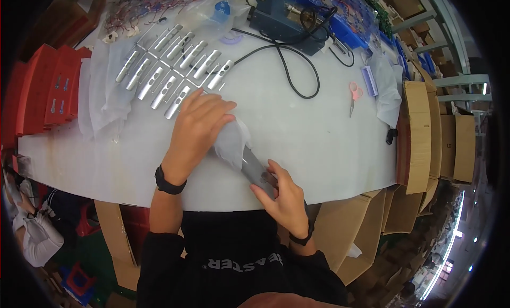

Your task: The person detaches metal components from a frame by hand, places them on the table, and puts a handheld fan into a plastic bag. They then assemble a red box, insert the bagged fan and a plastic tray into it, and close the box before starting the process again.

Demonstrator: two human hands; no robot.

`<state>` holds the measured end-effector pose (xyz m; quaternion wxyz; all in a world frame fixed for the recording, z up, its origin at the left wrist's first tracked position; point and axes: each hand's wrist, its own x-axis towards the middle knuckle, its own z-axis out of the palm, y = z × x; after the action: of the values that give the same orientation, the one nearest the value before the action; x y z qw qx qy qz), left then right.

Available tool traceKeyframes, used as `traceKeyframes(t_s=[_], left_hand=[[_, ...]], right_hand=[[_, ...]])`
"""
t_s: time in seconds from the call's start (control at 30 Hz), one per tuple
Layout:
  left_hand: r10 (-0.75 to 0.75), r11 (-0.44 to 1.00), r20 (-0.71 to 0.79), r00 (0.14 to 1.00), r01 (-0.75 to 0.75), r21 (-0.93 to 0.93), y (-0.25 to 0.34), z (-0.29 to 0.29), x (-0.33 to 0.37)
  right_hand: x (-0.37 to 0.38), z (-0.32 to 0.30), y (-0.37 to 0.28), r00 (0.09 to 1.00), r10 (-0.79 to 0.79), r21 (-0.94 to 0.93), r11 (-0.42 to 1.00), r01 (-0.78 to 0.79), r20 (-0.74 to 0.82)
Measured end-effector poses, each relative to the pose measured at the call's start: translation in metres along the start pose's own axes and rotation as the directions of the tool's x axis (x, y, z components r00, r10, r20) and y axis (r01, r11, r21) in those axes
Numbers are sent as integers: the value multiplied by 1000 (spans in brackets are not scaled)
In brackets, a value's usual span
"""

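Observation:
Over the middle of the table, a long dark grey, glossy casing (256,172) slants between my hands. A thin white foam sleeve (231,144) covers its far end. My left hand (197,125) closes on the sleeve, its fingers bent over the top edge. At the near end, my right hand (286,199) grips the casing between thumb and fingers. Just beyond my left hand lies a branching frame of silver, elongated shells (172,74) with oval openings. How much of the casing is inside the sleeve is hidden.
Pink scissors (354,95) and a purple-white box (369,80) lie to the right. A dark machine (287,21) with a looped black cable (289,74) stands at the back. Red bins (50,90) flank the left, cardboard boxes (417,138) the right. Another person (37,233) sits at far left.

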<state>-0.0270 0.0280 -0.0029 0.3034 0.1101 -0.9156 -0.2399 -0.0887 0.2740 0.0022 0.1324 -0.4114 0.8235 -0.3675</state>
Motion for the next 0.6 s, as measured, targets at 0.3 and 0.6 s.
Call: traceKeyframes(t_s=[0.3,0.6], left_hand=[[135,969,209,969,-84,-234,22,0,-1],[182,983,324,928,-159,-97,17,14,-9]], right_hand=[[-14,-24,24,846,322,701,475,-532,424],[-30,-17,25,793,466,742,349,-573,393]])
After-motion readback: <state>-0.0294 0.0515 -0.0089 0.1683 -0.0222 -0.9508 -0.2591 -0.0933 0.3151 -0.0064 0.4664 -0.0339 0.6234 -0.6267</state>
